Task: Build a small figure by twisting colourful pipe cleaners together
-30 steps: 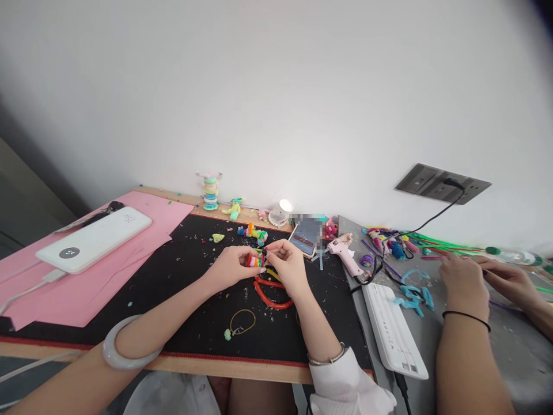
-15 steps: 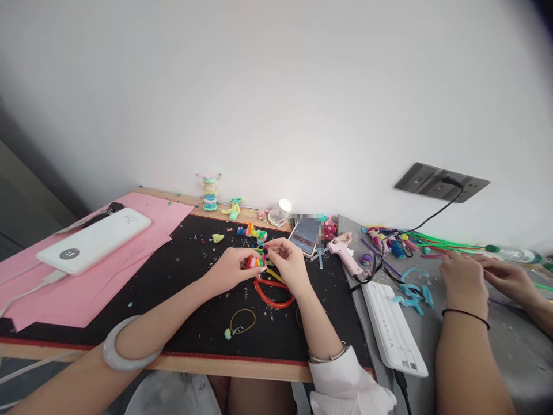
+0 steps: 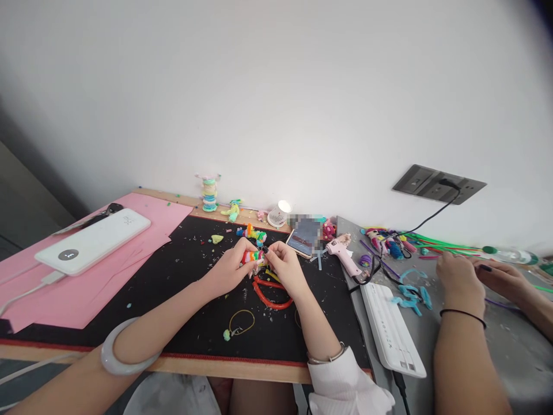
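My left hand [image 3: 227, 270] and my right hand [image 3: 283, 264] meet over the black mat [image 3: 185, 311], both pinched on a small multicoloured fuzzy craft piece [image 3: 254, 257] with red, orange and green bands. Just under my hands lie bent red pipe cleaners [image 3: 271, 295] and a yellow one. A thin yellow loop with a green pompom [image 3: 238, 323] lies nearer to me on the mat. A pale bangle sits on my left wrist, a thin bracelet on my right.
A white power bank [image 3: 93, 241] rests on pink paper [image 3: 86, 288] at left. At the back stand a stack of coloured rings [image 3: 209, 193], small fuzzy figures, a phone [image 3: 304, 237] and a pink glue gun [image 3: 345, 256]. A white keyboard [image 3: 391, 328] and another person's hands [image 3: 475, 276] are at right.
My hands have lifted the craft piece slightly up and away from me, and my left fingers turned it a little. The other person's hands shifted slightly.
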Demonstrator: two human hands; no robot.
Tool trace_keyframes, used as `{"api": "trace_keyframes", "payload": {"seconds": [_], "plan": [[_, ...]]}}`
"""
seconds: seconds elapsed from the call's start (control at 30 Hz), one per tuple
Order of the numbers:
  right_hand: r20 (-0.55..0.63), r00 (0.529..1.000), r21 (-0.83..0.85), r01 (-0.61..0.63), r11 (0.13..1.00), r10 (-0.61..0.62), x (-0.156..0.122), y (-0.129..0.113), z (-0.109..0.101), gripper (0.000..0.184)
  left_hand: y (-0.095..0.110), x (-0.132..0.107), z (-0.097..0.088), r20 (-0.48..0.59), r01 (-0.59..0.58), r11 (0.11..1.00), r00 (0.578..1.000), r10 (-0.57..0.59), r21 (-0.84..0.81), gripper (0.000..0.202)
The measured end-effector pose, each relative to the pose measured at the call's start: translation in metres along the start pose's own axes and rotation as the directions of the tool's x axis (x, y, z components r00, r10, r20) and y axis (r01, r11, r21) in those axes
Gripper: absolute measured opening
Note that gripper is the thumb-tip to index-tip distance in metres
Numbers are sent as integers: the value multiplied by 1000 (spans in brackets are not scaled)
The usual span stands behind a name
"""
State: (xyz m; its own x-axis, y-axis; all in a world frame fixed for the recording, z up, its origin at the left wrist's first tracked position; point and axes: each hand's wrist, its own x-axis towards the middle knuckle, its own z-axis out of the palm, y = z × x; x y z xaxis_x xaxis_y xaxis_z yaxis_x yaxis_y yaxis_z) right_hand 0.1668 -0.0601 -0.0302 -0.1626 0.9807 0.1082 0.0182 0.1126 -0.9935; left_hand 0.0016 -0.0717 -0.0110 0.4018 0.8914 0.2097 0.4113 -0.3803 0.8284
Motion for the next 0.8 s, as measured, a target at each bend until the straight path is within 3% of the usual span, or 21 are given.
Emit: {"api": "trace_keyframes", "payload": {"seconds": [0.13, 0.43, 0.8], "plan": [[13, 1000, 44, -19, 999, 18, 0, 0, 1, 17, 1, -1, -1, -21, 7, 999, 1000, -6, 40, 18], [51, 998, 95, -46, 994, 41, -2, 0, 3, 21, 6, -3, -2, 58, -33, 999, 998, 34, -23, 27], [126, 992, 88, 16, 996, -27, -8, -4, 18, 21, 4, -1, -2, -105, 3, 1000, 994, -2, 10, 24]]}}
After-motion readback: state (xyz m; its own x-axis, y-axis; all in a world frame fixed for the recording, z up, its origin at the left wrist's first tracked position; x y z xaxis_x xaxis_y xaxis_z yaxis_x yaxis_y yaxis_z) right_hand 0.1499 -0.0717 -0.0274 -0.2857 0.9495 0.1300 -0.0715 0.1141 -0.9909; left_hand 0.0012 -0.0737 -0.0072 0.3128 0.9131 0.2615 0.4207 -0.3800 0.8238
